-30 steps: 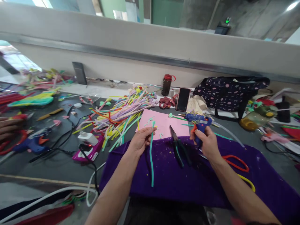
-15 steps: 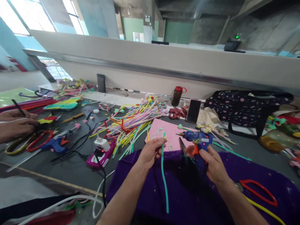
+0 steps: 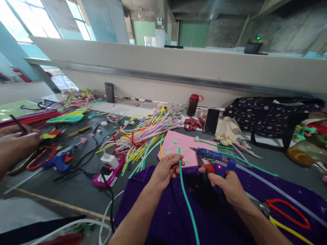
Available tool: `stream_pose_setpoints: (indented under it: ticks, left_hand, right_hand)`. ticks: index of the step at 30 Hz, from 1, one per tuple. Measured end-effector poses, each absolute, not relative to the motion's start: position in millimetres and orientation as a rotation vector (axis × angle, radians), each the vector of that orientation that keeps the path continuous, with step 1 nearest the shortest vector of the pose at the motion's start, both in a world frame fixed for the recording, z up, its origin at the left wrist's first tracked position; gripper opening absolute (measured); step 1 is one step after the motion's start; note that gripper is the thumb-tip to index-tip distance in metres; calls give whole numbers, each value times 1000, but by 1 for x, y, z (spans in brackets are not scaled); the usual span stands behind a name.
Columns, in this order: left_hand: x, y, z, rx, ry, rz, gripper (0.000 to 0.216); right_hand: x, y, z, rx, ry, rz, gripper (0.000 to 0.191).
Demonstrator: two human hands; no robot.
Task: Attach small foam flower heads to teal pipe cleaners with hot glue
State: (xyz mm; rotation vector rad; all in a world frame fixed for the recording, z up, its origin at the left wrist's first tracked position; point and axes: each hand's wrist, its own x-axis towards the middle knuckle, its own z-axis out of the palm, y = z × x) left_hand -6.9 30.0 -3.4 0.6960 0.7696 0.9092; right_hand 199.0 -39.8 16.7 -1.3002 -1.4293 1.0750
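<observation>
Between the thumb and fingers of my left hand (image 3: pixel 167 170) is a green pipe cleaner (image 3: pixel 186 195), its small curled tip up and its long tail hanging over the purple cloth (image 3: pixel 150 217). My right hand (image 3: pixel 227 185) grips a blue hot glue gun (image 3: pixel 216 158) with a lit red light; its nozzle points left, a little apart from the pipe cleaner's tip. Behind both hands lies a pink foam sheet (image 3: pixel 170 141) with small green bits on it. Scissors with red and yellow handles (image 3: pixel 288 212) lie by my right forearm, partly hidden by my arm.
A heap of coloured pipe cleaners (image 3: pixel 148 131) covers the middle of the table. Left of me sit a magenta power strip (image 3: pixel 109 173) with cords and a second glue gun (image 3: pixel 58 161). A co-worker's hands (image 3: pixel 20 139) work at far left. A bottle (image 3: pixel 193 104) and phone (image 3: pixel 211 120) stand behind.
The glue gun's nozzle has swung slightly left and down in my right hand. The green pipe cleaner's tail has shifted right and reaches lower. My left hand keeps its pinch.
</observation>
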Motion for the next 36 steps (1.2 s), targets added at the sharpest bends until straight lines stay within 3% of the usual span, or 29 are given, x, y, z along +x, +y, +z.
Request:
stream_pose_setpoints:
  ticks: [13, 36]
  left_hand:
    - [1, 25, -3, 913, 852, 912, 28]
    - [4, 24, -8, 1003, 849, 928, 28]
  right_hand:
    - [189, -46, 12, -1357, -1746, 710, 22]
    - [187, -48, 2, -1429, -1697, 677, 31]
